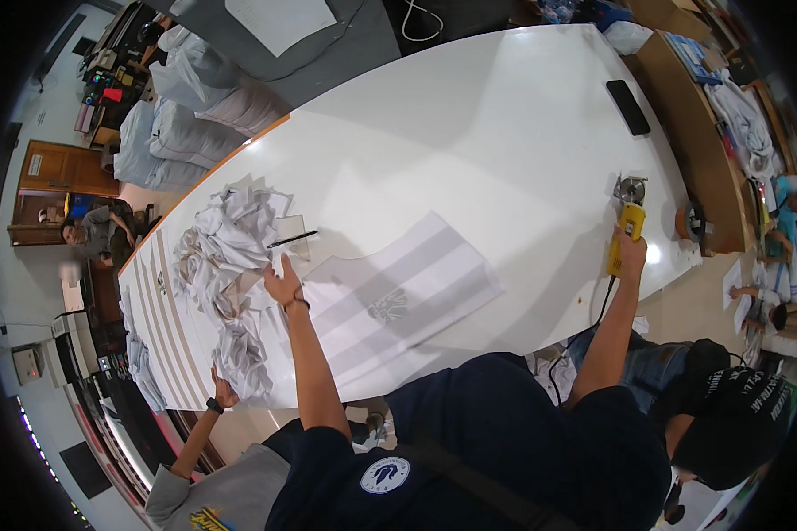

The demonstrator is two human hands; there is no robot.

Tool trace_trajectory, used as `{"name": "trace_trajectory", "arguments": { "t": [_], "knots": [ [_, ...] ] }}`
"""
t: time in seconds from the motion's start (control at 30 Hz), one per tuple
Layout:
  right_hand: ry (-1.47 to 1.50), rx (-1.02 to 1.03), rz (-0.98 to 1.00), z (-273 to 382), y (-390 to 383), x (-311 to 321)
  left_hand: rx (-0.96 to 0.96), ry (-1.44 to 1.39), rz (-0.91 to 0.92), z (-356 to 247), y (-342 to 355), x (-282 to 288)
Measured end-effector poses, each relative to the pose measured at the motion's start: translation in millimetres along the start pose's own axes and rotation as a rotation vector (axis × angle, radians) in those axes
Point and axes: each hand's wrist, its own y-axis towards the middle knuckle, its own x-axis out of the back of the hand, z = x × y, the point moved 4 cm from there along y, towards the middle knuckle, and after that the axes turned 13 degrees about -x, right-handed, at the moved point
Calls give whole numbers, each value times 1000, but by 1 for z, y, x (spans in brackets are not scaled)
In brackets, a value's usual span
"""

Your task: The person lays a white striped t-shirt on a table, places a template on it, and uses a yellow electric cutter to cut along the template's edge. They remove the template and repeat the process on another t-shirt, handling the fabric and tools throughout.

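My left hand (283, 285), with its fingers spread and a band on the wrist, reaches to the right edge of a heap of crumpled white fabric scraps (226, 234). A black pen (292, 238) lies just beyond its fingertips. Whether the fingers touch the scraps, I cannot tell. To the right of this hand, a flat piece of white and grey striped fabric (416, 279) with a grey printed emblem rests on the white table (398, 142). My right hand (629, 255) grips a yellow electric rotary cutter (632, 219), its round metal blade pointing away from me.
A co-worker's hand (225, 389) is at the heap's near end. Striped fabric (173, 310) covers the table's left end. A black phone (628, 107) lies far right, near a tape roll (692, 221). Stuffed bags (190, 133) stand beyond the left edge. The cutter's cord (606, 305) trails toward me.
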Motion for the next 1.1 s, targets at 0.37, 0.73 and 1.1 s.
{"name": "trace_trajectory", "arguments": {
  "t": [0.37,0.73,1.1],
  "knots": [
    [29,-16,179,-16,-27,-1,-498,14,347,-61,-145,78],
    [45,16,173,-113,-280,3,-878,-71,485,-58,-158,65],
    [-257,179,322,-168,-452,-10,-910,12,542,-50,-152,60]
  ]
}}
